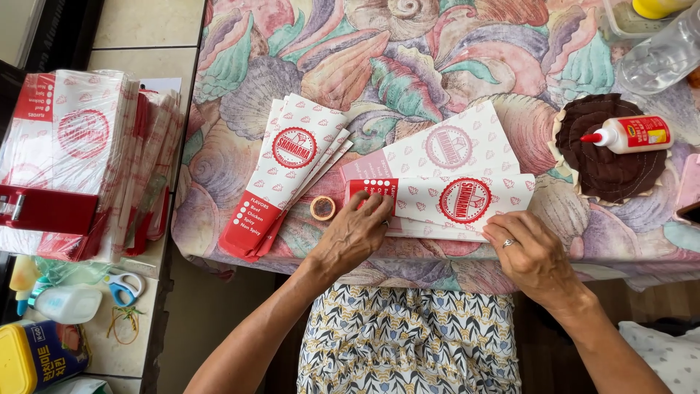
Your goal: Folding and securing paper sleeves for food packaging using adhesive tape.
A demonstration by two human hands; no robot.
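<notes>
— What did the hands hold?
— My left hand (pixel 355 232) pressed flat, fingers spread, on the red-and-white paper sleeve (pixel 445 201) lying on the floral tablecloth (pixel 408 66); my right hand (pixel 531 252) rested open on its lower edge.

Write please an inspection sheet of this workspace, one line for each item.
Surface: table under a cloth with a shell pattern.
Job's things: paper bags, red and white, flat under both hands; second fanned stack at their left.
Clutter: glue bottle on a brown mat, tape roll, clear bottle.
Hands: left hand presses the bag's red end; right hand, with a ring, on its lower edge.
Cables: nothing seen.
Surroundings: wrapped bag bundles and scissors on a side counter.
</notes>
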